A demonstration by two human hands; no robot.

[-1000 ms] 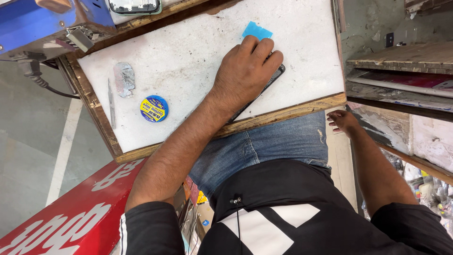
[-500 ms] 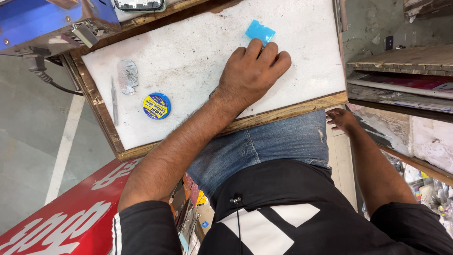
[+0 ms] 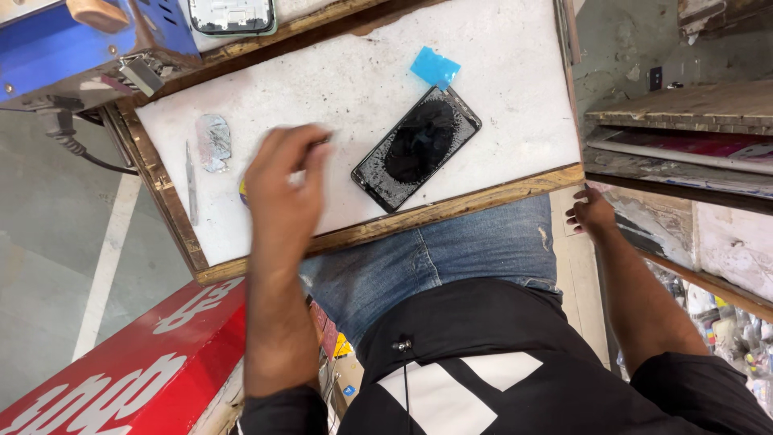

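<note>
White worktop (image 3: 499,89) in a wooden frame. Cracked phone (image 3: 416,147) lies flat on it, untouched, a blue tab (image 3: 435,67) at its far corner. Left hand (image 3: 282,189), blurred, fingers curled, hovers left of phone over a round tin (image 3: 242,190); grip cannot be told. Right hand (image 3: 592,216) rests open at the frame's corner, empty. Hands well apart.

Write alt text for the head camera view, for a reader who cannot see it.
A cracked black smartphone lies on a white wood-framed work board across a seated person's lap. The left hand, blurred, hovers over the board left of the phone; the right hand rests off its right edge. A blue plastic piece touches the phone's top.
</note>
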